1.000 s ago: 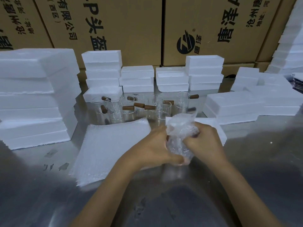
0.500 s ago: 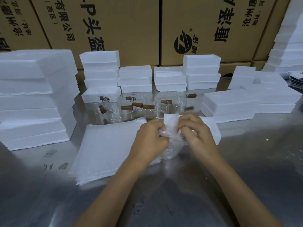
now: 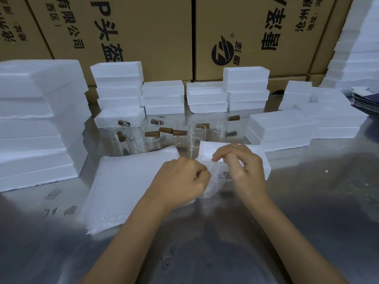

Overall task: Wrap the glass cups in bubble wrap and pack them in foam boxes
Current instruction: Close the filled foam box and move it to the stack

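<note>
both hands point(image 3: 213, 173) grasp bubble-wrapped cup point(image 3: 215, 179) | long axis: cannot tell | on table point(image 3: 307, 201)

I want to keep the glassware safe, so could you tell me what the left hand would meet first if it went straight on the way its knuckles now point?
Most likely the bubble-wrapped cup that the left hand already grips. Past it lies the foam box under the right hand. Depth is hard to judge here.
</note>
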